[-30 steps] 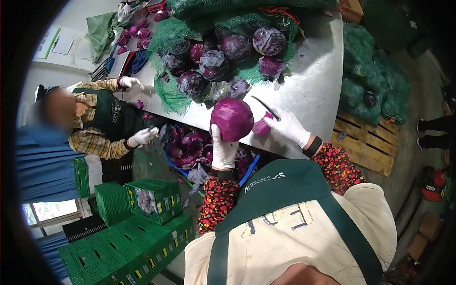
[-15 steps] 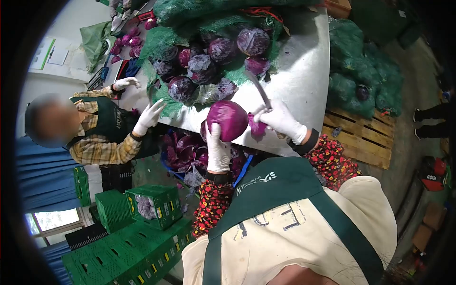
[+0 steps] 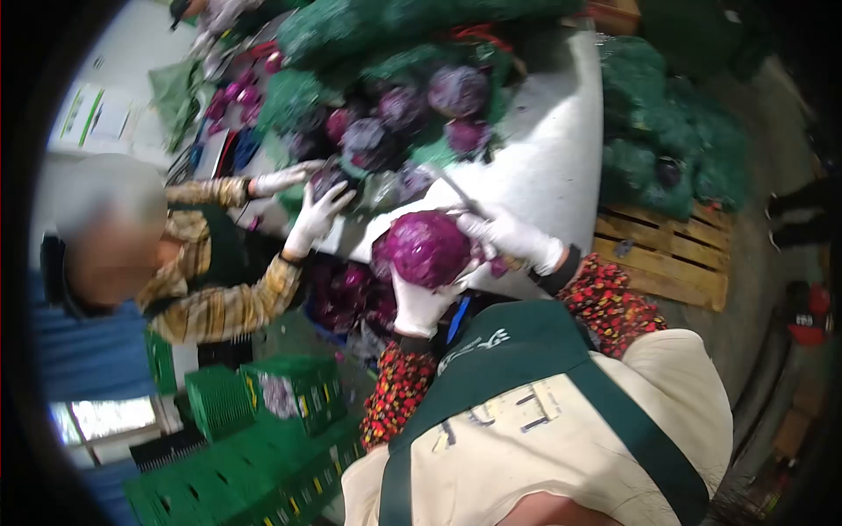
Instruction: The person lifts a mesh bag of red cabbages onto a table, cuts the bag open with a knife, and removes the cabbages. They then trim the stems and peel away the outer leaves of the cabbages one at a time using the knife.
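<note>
A peeled red cabbage (image 3: 428,249) rests in my gloved left hand (image 3: 423,302), which cups it from below. My gloved right hand (image 3: 516,238) is closed around a knife (image 3: 456,188), its blade pointing up and away from me. The right fingers touch the cabbage's right side, and a loose purple leaf piece (image 3: 498,266) hangs below them. Beyond lie several unpeeled red cabbages (image 3: 370,143) on green netting. The image is slightly blurred.
A co-worker's gloved hands (image 3: 317,210) hold another cabbage at the left. Below the metal table (image 3: 561,131) a blue-rimmed bin holds trimmed leaves (image 3: 346,294). Green crates (image 3: 254,465) stand at lower left. Netted sacks (image 3: 645,131) lie on a wooden pallet (image 3: 671,254).
My cabbage has turned and sits slightly lower, with my left hand now beneath it. My right hand has come against it. The co-worker has reached forward and grasped a cabbage.
</note>
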